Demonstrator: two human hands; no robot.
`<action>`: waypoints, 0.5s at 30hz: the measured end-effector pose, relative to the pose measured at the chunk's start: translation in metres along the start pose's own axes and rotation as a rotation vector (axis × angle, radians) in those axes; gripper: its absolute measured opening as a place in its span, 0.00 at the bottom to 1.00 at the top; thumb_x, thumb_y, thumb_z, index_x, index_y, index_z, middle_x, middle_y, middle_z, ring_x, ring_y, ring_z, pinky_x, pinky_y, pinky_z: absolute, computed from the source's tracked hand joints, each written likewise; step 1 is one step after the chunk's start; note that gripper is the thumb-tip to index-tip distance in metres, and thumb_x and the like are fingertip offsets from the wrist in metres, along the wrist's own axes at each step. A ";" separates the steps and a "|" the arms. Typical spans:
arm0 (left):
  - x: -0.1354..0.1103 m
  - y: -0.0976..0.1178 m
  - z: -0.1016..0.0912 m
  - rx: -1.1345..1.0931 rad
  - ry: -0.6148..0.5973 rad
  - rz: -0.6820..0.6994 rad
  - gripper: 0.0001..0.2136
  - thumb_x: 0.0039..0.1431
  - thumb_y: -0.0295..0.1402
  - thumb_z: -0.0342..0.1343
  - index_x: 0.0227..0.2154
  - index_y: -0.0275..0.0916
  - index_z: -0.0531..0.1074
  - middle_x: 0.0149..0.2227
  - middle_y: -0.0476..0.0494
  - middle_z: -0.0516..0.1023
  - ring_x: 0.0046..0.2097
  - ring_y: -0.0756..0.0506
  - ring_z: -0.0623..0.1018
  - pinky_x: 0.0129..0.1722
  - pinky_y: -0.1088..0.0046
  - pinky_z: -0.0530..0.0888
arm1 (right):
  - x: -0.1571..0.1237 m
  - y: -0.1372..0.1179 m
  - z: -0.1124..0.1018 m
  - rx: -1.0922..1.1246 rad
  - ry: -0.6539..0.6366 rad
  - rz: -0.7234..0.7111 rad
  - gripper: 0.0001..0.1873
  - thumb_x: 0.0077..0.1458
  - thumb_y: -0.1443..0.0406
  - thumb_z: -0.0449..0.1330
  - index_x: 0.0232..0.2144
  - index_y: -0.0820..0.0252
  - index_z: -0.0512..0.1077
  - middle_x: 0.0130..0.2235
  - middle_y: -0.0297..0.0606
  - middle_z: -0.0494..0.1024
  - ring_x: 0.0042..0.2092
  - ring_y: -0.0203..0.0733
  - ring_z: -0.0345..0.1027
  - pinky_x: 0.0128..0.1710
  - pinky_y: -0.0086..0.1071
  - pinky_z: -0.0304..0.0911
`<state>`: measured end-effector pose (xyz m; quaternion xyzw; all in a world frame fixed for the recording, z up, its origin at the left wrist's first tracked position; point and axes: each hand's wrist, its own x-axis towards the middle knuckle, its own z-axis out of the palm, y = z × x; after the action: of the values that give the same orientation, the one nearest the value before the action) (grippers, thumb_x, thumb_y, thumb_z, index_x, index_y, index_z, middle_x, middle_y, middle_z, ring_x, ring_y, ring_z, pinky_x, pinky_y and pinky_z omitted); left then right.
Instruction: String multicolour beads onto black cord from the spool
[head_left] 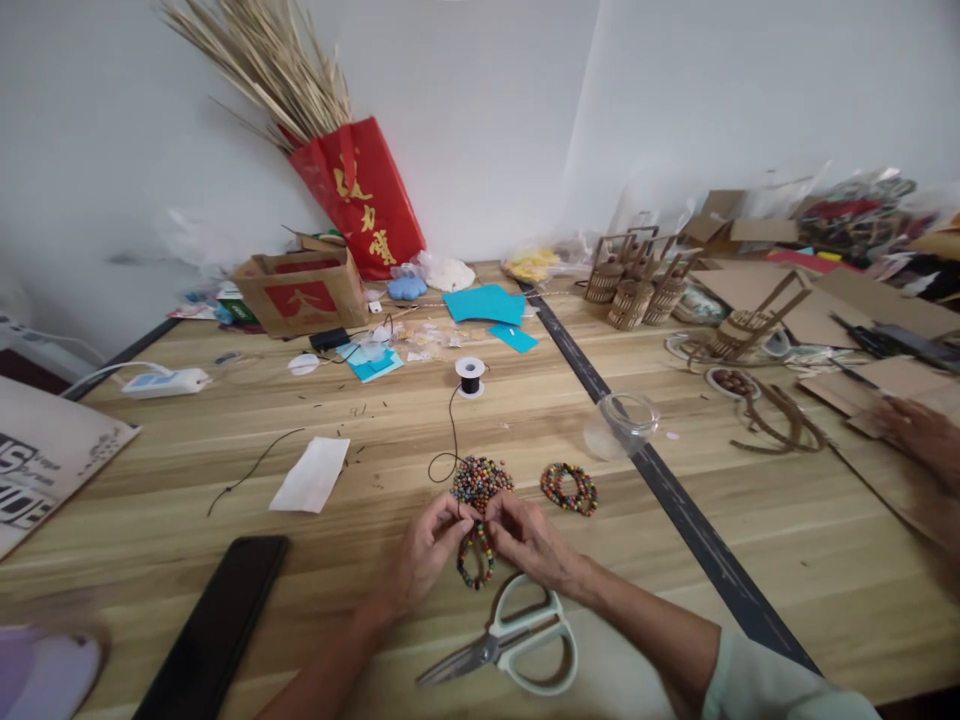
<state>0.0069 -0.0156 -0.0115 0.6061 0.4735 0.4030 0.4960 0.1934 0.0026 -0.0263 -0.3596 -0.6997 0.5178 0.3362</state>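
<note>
Tabletop [787,520]: held bead loop [490,562], bag [384,190] of stalks [289,85]

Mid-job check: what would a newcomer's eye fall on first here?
Probably the big red bag of dry stalks, at the back left. Next, the left hand and right hand, pinching at a bead loop, front center, with loose beads heaped just beyond. Pale-handled scissors lie nearer the viewer.

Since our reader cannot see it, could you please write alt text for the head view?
A person's left hand and right hand meet at a multicoloured bead loop over a wooden table. Beyond are loose beads and a cord spool; scissors lie nearer.
</note>
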 end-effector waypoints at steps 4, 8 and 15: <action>0.003 0.000 -0.003 -0.116 -0.025 -0.062 0.14 0.55 0.43 0.61 0.30 0.35 0.71 0.31 0.43 0.77 0.35 0.46 0.75 0.37 0.72 0.72 | -0.002 -0.002 0.001 -0.039 0.005 -0.055 0.09 0.59 0.61 0.55 0.30 0.59 0.63 0.23 0.27 0.62 0.24 0.30 0.52 0.22 0.24 0.48; 0.003 0.005 -0.004 -0.185 -0.101 -0.089 0.15 0.52 0.43 0.63 0.28 0.35 0.70 0.29 0.47 0.74 0.34 0.48 0.73 0.36 0.73 0.70 | -0.003 -0.004 0.001 -0.085 0.012 -0.098 0.06 0.58 0.63 0.54 0.30 0.59 0.63 0.24 0.29 0.64 0.24 0.31 0.53 0.22 0.24 0.50; 0.002 0.011 -0.004 -0.306 -0.180 -0.173 0.15 0.47 0.40 0.67 0.30 0.35 0.70 0.30 0.49 0.73 0.35 0.49 0.73 0.38 0.74 0.69 | -0.004 -0.002 0.002 -0.110 -0.011 -0.117 0.05 0.58 0.64 0.53 0.31 0.60 0.64 0.24 0.29 0.64 0.24 0.31 0.54 0.23 0.24 0.50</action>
<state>0.0057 -0.0131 0.0005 0.5141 0.4108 0.3703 0.6556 0.1935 -0.0024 -0.0251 -0.3333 -0.7488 0.4599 0.3417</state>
